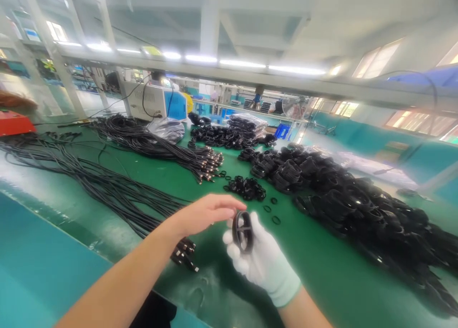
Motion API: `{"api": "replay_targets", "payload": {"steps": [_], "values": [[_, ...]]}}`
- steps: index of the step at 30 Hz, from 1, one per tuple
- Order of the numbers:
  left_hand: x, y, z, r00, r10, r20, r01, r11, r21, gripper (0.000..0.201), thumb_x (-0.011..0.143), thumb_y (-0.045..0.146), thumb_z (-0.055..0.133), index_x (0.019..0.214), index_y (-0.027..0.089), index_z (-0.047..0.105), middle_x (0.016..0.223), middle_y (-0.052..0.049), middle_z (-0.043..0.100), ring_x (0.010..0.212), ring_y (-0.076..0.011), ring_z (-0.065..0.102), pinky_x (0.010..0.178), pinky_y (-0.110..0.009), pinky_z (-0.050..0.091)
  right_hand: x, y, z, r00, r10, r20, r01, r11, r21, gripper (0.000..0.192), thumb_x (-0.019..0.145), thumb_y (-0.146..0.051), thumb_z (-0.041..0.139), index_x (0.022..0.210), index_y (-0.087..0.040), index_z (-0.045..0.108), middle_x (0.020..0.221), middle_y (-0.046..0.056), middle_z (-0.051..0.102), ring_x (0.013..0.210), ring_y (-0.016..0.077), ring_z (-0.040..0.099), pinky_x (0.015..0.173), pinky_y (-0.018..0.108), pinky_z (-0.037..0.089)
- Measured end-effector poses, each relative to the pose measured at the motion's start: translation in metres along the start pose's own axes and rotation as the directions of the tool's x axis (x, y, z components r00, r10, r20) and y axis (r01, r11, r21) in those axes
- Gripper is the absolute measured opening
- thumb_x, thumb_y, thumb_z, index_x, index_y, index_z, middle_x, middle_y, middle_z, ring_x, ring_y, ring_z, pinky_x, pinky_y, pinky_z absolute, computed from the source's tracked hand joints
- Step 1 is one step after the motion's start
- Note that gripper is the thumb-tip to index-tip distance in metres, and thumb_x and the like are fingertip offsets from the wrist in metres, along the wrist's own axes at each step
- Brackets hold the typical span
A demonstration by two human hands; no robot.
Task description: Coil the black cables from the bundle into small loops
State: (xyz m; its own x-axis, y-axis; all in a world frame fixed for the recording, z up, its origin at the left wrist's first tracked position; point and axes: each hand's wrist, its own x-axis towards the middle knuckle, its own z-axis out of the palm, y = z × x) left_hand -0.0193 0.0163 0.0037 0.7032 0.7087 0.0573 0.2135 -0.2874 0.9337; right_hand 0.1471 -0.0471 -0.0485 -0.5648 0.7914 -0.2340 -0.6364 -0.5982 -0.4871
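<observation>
My gloved right hand (pixel 255 251) grips a small oval coil of black cable (pixel 243 231), held upright above the bench. A dark strip crosses the middle of the coil. My bare left hand (pixel 211 213) reaches over from the left, its fingers stretched out beside the coil's top edge; whether they touch it I cannot tell. Beyond both hands is a small heap of black rings (pixel 246 189), with a few loose ones on the green mat (pixel 214 290). Under my left forearm lie long black cables (pixel 118 194) with metal plug ends.
Another bundle of black cables (pixel 161 147) lies farther back, plug ends facing right. Coiled black cables are heaped in a large pile (pixel 343 194) along the right. A white and blue machine (pixel 153 101) stands at the back left, and a red object (pixel 16 123) sits at the far left.
</observation>
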Motion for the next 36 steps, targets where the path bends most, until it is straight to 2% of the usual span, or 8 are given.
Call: {"api": "replay_targets", "payload": {"steps": [3, 9, 13, 17, 23, 28, 31, 36], "values": [[-0.004, -0.009, 0.003, 0.998, 0.054, -0.010, -0.055, 0.996, -0.073, 0.038, 0.079, 0.020, 0.054, 0.116, 0.024, 0.060, 0.098, -0.003, 0.062, 0.092, -0.0176, 0.056, 0.084, -0.030, 0.044, 0.002, 0.002, 0.000, 0.998, 0.032, -0.054, -0.027, 0.995, 0.091, 0.050, 0.081, -0.062, 0.047, 0.095, -0.015, 0.057, 0.073, 0.005, 0.065, 0.052, 0.0104, 0.061, 0.043, 0.017, 0.045], [-0.007, -0.015, 0.030, 0.940, 0.219, -0.263, -0.126, 0.936, 0.329, 0.028, 0.080, 0.022, 0.056, 0.107, 0.024, 0.063, 0.081, -0.001, 0.058, 0.074, -0.0150, 0.052, 0.073, -0.027, 0.043, 0.005, 0.001, -0.006, 0.985, 0.035, -0.170, -0.019, 0.995, 0.097, 0.051, 0.081, -0.062, 0.047, 0.075, -0.012, 0.056, 0.056, 0.002, 0.056, 0.038, 0.0066, 0.048, 0.033, 0.015, 0.036], [-0.007, -0.020, 0.038, 0.883, 0.408, -0.233, -0.155, 0.721, 0.676, 0.032, 0.087, 0.016, 0.040, 0.109, 0.020, 0.062, 0.086, -0.007, 0.062, 0.080, -0.0196, 0.053, 0.076, -0.032, 0.039, -0.003, -0.006, -0.005, 0.986, -0.168, -0.016, 0.158, 0.952, -0.261, 0.053, 0.081, -0.062, 0.046, 0.099, -0.014, 0.057, 0.079, 0.007, 0.059, 0.062, 0.0157, 0.059, 0.044, 0.025, 0.049], [-0.006, -0.025, 0.040, 0.883, 0.434, -0.176, -0.116, 0.566, 0.816, 0.031, 0.087, 0.015, 0.038, 0.102, 0.019, 0.065, 0.079, -0.009, 0.061, 0.078, -0.0219, 0.054, 0.076, -0.035, 0.037, -0.008, -0.005, -0.002, 0.973, -0.197, 0.119, 0.229, 0.876, -0.424, 0.043, 0.072, -0.032, 0.070, 0.108, -0.015, 0.055, 0.091, 0.006, 0.054, 0.080, 0.0184, 0.058, 0.057, 0.031, 0.055], [-0.010, -0.021, 0.040, 0.906, 0.257, -0.337, -0.032, 0.834, 0.550, 0.032, 0.075, 0.006, 0.047, 0.096, 0.024, 0.061, 0.094, 0.000, 0.059, 0.076, -0.0131, 0.055, 0.069, -0.024, 0.043, -0.006, -0.003, 0.003, 0.977, -0.173, 0.127, 0.214, 0.824, -0.524, 0.045, 0.070, -0.016, 0.069, 0.112, -0.018, 0.053, 0.100, 0.005, 0.051, 0.086, 0.0152, 0.055, 0.066, 0.030, 0.055], [-0.012, -0.028, 0.048, 0.865, 0.263, -0.428, -0.026, 0.874, 0.485, 0.029, 0.076, 0.005, 0.046, 0.094, 0.022, 0.061, 0.094, -0.001, 0.059, 0.080, -0.0134, 0.056, 0.075, -0.025, 0.043, -0.003, -0.003, -0.003, 0.973, -0.210, 0.094, 0.227, 0.813, -0.536, 0.049, 0.069, -0.016, 0.070, 0.115, -0.019, 0.050, 0.109, 0.007, 0.053, 0.093, 0.0194, 0.057, 0.072, 0.035, 0.054], [-0.016, -0.027, 0.053, 0.832, 0.103, -0.544, 0.070, 0.955, 0.288, 0.018, 0.079, 0.013, 0.048, 0.090, 0.020, 0.060, 0.087, 0.000, 0.060, 0.075, -0.0137, 0.055, 0.071, -0.025, 0.043, -0.003, -0.003, -0.007, 0.969, -0.243, 0.032, 0.225, 0.828, -0.513, 0.054, 0.069, -0.016, 0.071, 0.117, -0.021, 0.046, 0.115, 0.008, 0.052, 0.099, 0.0221, 0.057, 0.079, 0.040, 0.052], [-0.022, -0.016, 0.053, 0.916, -0.254, -0.312, 0.195, 0.959, -0.207, 0.007, 0.075, 0.022, 0.058, 0.076, 0.016, 0.058, 0.070, 0.001, 0.057, 0.066, -0.0117, 0.051, 0.059, -0.021, 0.039, -0.001, -0.004, -0.003, 0.958, -0.288, 0.000, 0.225, 0.750, -0.622, 0.055, 0.063, -0.008, 0.072, 0.111, -0.020, 0.050, 0.108, 0.005, 0.058, 0.099, 0.0209, 0.056, 0.081, 0.037, 0.049]]}}
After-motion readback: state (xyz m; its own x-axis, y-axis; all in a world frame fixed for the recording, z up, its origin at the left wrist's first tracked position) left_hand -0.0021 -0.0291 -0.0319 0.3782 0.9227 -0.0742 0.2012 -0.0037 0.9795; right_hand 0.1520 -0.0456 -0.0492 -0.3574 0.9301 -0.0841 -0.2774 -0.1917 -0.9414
